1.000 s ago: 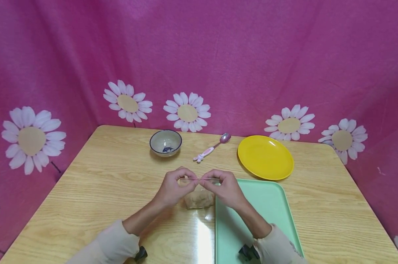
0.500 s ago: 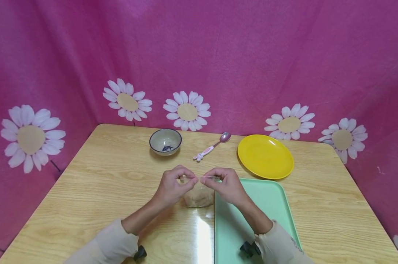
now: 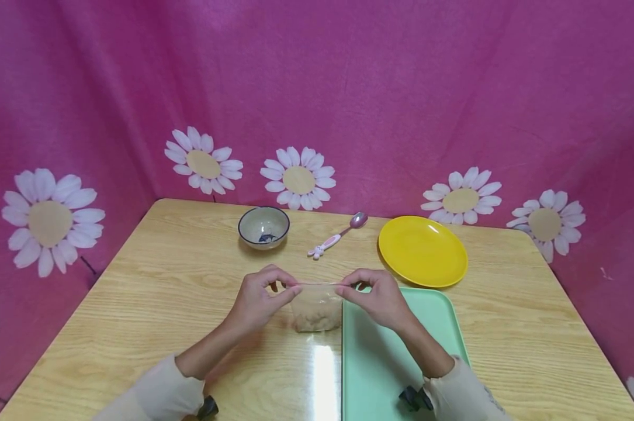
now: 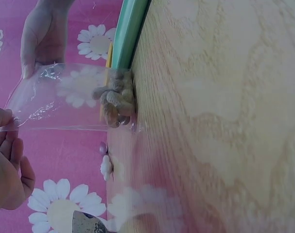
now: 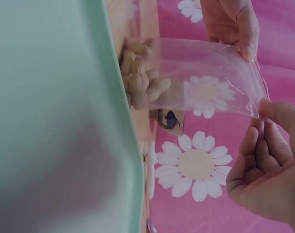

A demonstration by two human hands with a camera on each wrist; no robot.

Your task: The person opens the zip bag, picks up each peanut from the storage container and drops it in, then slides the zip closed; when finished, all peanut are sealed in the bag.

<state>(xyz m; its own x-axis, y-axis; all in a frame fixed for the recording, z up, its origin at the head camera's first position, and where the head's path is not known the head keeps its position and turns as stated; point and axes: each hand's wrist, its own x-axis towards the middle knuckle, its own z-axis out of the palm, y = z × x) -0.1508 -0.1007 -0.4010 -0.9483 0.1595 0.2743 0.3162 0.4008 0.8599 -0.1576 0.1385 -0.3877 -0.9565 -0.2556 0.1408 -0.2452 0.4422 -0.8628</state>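
Note:
A clear zip bag (image 3: 317, 307) with a pinkish line along its top edge stands upright on the table. Several peanuts in their shells (image 5: 140, 80) lie at its bottom. My left hand (image 3: 259, 297) pinches the top left corner between thumb and forefinger. At the top right corner, my right hand (image 3: 376, 297) pinches the same edge. Between the two hands the top edge is drawn straight, and the bag looks flat at the top. The left wrist view shows the peanuts (image 4: 117, 99) resting down at table level.
The green tray (image 3: 380, 374) lies just right of the bag, under my right forearm. Behind the hands are a bowl with a dark blue rim (image 3: 264, 227), a pink spoon with a rabbit handle (image 3: 338, 235) and a yellow plate (image 3: 423, 251). A pink flowered curtain (image 3: 369, 105) hangs behind.
My hands were together at the middle of the bag's top edge. They have moved apart along it to the two corners, the left hand leftward and the right hand rightward.

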